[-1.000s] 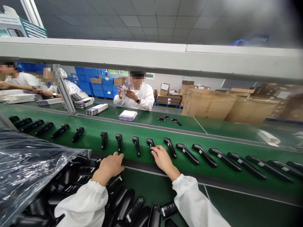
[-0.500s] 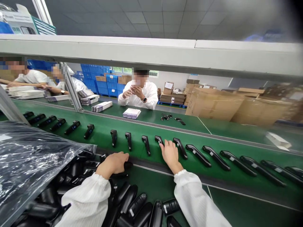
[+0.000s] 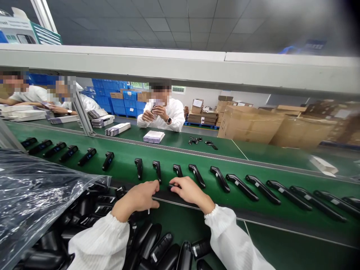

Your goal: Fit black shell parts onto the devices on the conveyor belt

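Observation:
My left hand [image 3: 137, 198] hovers above the near edge of the green belt [image 3: 123, 165], thumb and fingers apart, with nothing visible between them. To its right, my right hand [image 3: 187, 189] has its thumb and fingertips closed on a small dark item [image 3: 172, 186], mostly hidden by the fingers. A row of black handheld devices lies spaced along the belt; one [image 3: 177, 170] is just behind my right hand, another [image 3: 156, 170] behind my left fingertips. Many loose black devices [image 3: 165, 243] are heaped on the near table below my hands.
Clear plastic sheeting [image 3: 42, 195] covers part of the heap at left. A metal beam [image 3: 180, 65] crosses above the belt. Across it, a person [image 3: 176, 112] in white holds something near the face. White boxes [image 3: 153, 136] stand on the far table; two more people sit at left.
My right hand has moved left and nearer, from a device on the belt to the belt's near edge. My left thumb has spread from the fingers. Devices on the belt have shifted right.

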`<state>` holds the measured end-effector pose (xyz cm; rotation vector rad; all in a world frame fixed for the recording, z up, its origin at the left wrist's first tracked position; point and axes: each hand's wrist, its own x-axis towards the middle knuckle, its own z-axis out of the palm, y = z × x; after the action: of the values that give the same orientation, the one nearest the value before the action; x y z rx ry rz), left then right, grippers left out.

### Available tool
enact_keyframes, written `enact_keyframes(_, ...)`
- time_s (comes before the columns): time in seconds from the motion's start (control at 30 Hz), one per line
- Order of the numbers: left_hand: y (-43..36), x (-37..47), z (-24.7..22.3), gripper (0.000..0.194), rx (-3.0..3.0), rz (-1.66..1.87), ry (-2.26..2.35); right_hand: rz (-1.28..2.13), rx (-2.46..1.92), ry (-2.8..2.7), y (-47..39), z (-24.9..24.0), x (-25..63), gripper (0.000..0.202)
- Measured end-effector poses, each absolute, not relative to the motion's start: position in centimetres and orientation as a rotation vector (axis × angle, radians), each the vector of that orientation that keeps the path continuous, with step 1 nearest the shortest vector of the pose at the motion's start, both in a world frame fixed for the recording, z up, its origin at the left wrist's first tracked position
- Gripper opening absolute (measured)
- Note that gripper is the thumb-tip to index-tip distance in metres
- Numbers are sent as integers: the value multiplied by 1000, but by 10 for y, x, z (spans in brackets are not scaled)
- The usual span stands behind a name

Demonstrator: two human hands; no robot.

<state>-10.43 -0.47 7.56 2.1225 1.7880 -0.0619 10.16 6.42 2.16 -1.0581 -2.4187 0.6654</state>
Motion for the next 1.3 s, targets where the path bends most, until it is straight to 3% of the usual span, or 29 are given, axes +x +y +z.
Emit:
enact_keyframes(0.1,-8,-113,75,44,2045,-256,1889,563,-1389,-2283,82,14,116,20)
enact_keyframes(0.27,-7,-107,63,28,2028,-364,1903,376,-1641,-2215,91,-6,119,28)
enact_keyframes(0.47,-3,-105,67,11,2107,-35,1756,194,-1763,-2174,92,-27,113,31)
enact_keyframes(0.67,3,-107,76,23,2046,410,1623,82,-1705,-2024,95,-21,122,41)
enact_keyframes(0.73,4,-105,75,19,1964,558,1485,239,-1453,-1979,89,-10,120,43)
enact_keyframes(0.87,6,-97,68,15,1966,701,1266,1048,-772,-2100,71,14,108,39)
enact_keyframes(0.97,6,-97,67,15,2034,733,1323,1301,-629,-2139,66,21,103,38)
enact_keyframes(1.07,1,-103,69,18,2125,456,1577,1155,-882,-2104,75,11,106,27)
enact_keyframes(1.17,-7,-106,69,37,2095,-74,1703,942,-1169,-1970,89,-5,110,21)
enact_keyframes(1.3,-12,-94,65,43,2065,-418,1759,709,-1363,-1994,95,-25,107,28)
